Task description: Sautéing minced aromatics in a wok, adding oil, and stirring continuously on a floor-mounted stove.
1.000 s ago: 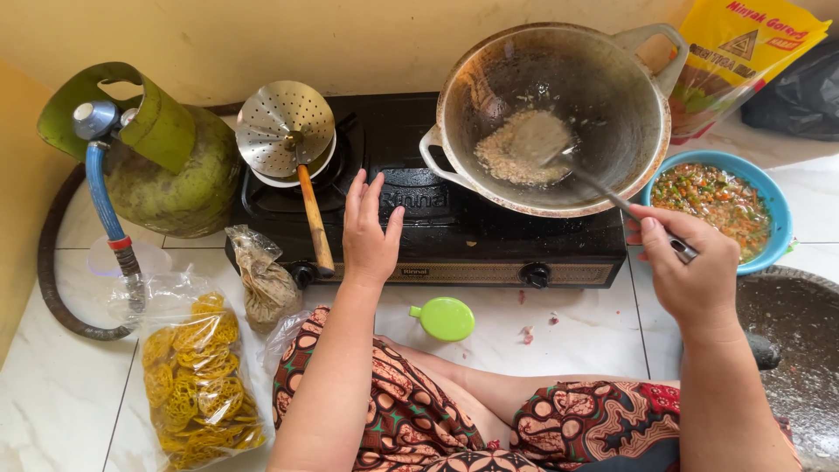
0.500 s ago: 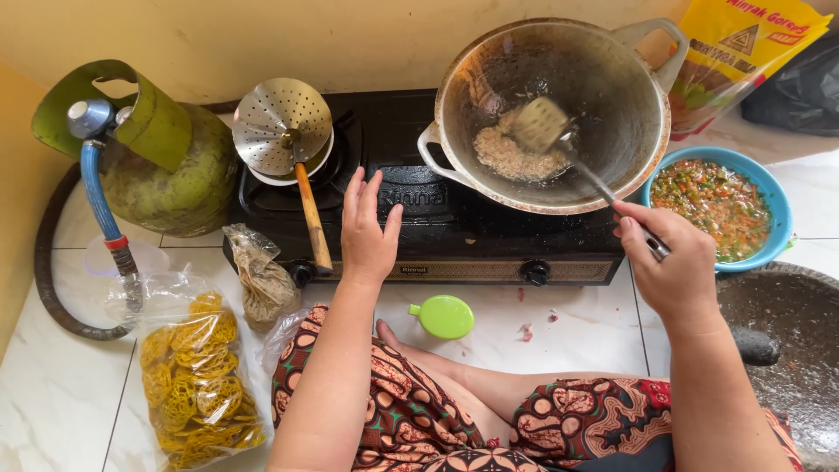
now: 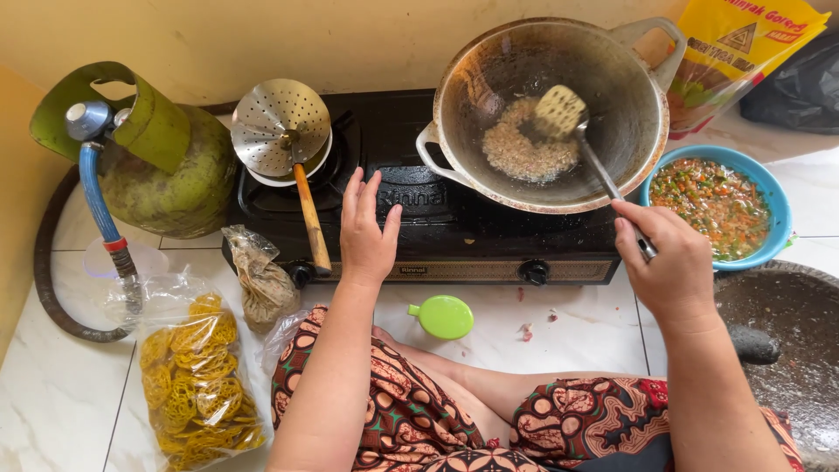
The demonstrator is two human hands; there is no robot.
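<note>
My right hand grips the metal handle of a slotted spatula, whose blade is raised over a patch of pale frying food in the steel wok. The wok sits on the right burner of a black two-burner gas stove. My left hand lies flat with fingers spread on the stove's front middle, holding nothing. A perforated skimmer with a wooden handle rests over a white bowl on the left burner.
A green gas cylinder with a blue hose stands at left. A bag of yellow crackers and a small tied bag lie on the tiled floor. A blue bowl of chopped vegetables, a stone mortar, a green lid and a yellow pouch are near.
My right hand lifted the spatula out of the frying food and drew it up and to the right in the wok. The left hand stayed on the stove.
</note>
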